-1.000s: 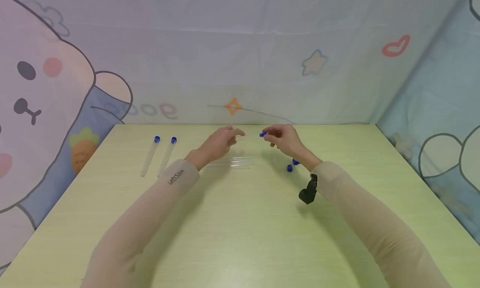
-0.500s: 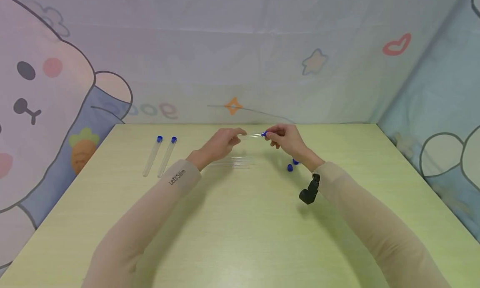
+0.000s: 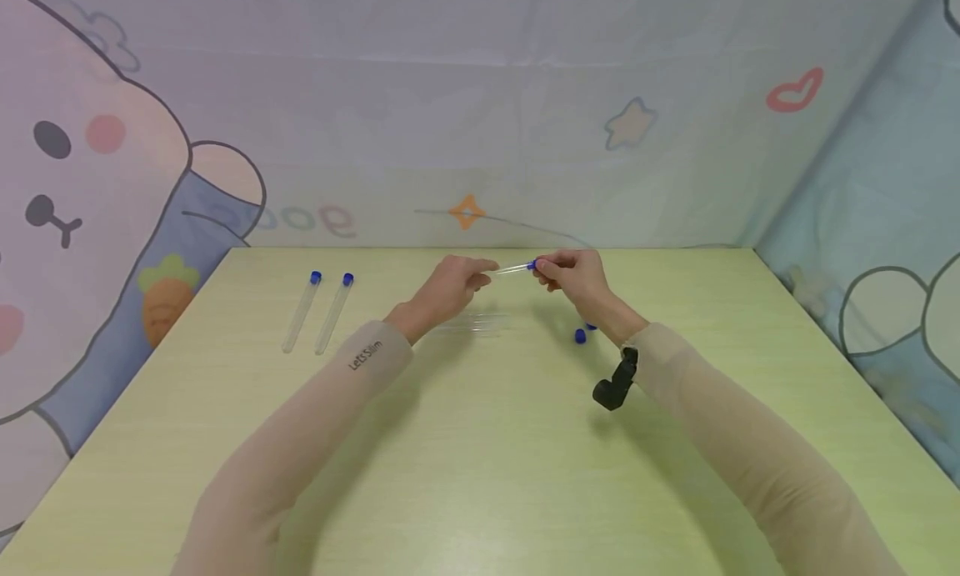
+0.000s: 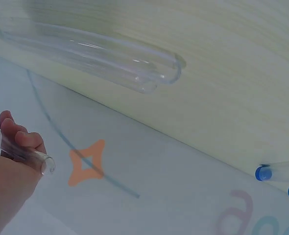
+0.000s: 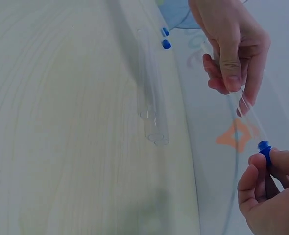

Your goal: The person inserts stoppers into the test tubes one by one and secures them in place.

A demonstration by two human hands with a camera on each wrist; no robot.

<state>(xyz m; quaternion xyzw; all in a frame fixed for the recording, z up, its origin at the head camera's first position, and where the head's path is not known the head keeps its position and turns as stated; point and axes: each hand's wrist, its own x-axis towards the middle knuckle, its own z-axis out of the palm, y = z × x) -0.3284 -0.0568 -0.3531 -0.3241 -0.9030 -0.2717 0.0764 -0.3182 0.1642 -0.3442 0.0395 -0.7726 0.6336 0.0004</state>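
1. Held tube [image 3: 513,269], clear, one. Raised over the far part of the table [image 3: 480,468], between the two hands. Long axis crosswise, roughly level, cap end slightly higher in the head view; mouth towards the person's right, other end [image 4: 47,165] emerging from the left hand.
2. Blue cap [image 5: 265,152], one. At the tube's mouth, in line with it; whether fully seated cannot be told.
3. Left hand [image 3: 450,288]. Fingers and thumb grasping the held tube.
4. Right hand [image 3: 582,277]. Thumb and fingertips pinching the blue cap.
5. Uncapped tubes [image 5: 154,110], three visible. Lying side by side below the hands, crosswise, open mouths to the person's right.
6. Loose caps [image 3: 580,336], two. On the table near the right wrist, one partly hidden.
7. Capped tubes [image 3: 302,313], two. Lying apart, near-parallel, at the left; axes running away from the person, caps at the far end.
8. Progress, as judged: two tubes finished, a third in hand, three tubes bare; only two spare caps show.
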